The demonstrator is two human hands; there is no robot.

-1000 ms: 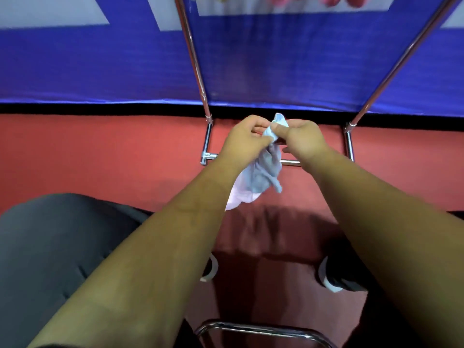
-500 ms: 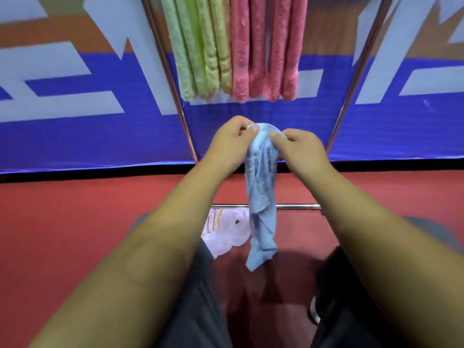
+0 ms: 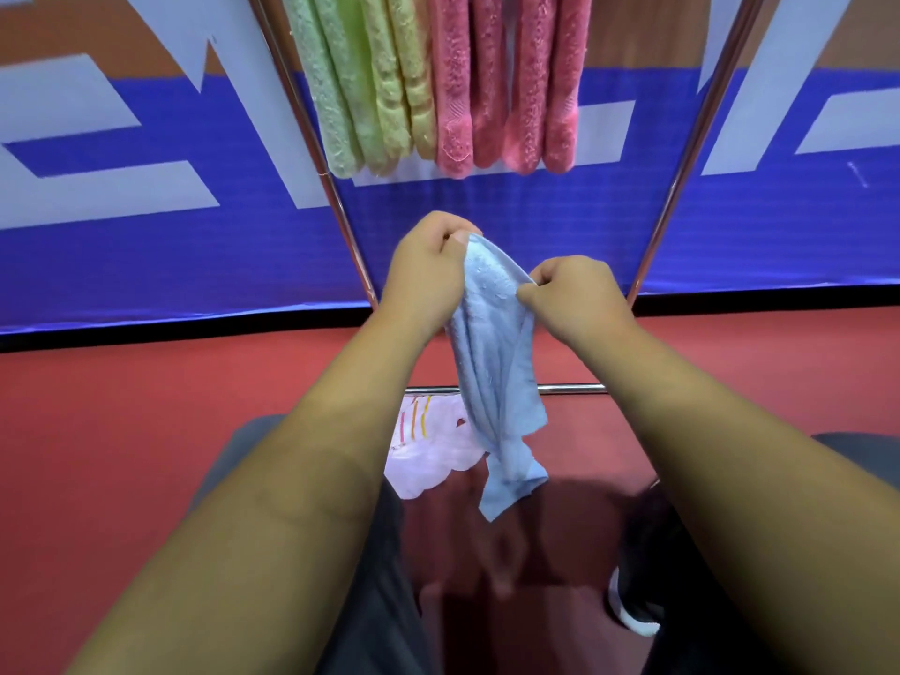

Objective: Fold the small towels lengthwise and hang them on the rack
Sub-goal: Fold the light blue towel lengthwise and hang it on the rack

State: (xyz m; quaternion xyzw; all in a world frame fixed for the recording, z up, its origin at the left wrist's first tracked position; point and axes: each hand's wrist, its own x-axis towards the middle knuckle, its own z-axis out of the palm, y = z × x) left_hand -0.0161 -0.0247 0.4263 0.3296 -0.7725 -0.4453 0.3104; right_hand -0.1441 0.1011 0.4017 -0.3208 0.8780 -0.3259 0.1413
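A light blue small towel (image 3: 496, 377) hangs bunched between my hands in front of the metal rack (image 3: 682, 153). My left hand (image 3: 428, 270) pinches its top edge at the left. My right hand (image 3: 574, 294) pinches the same edge a little lower and to the right. The towel's lower end dangles loose over the red floor. Green towels (image 3: 365, 80) and pink towels (image 3: 506, 80) hang folded on the rack above. A white towel (image 3: 428, 455) with coloured stripes lies on my left knee.
The rack's two slanted chrome legs and its low crossbar (image 3: 570, 388) stand just beyond my hands. A blue and white banner (image 3: 146, 226) runs behind it. My dark-trousered knees and a black shoe (image 3: 643, 591) fill the bottom of the view.
The view rose from the floor to the hung towels. My hands lifted the blue towel and have drawn apart along its top edge, so it hangs longer and more spread.
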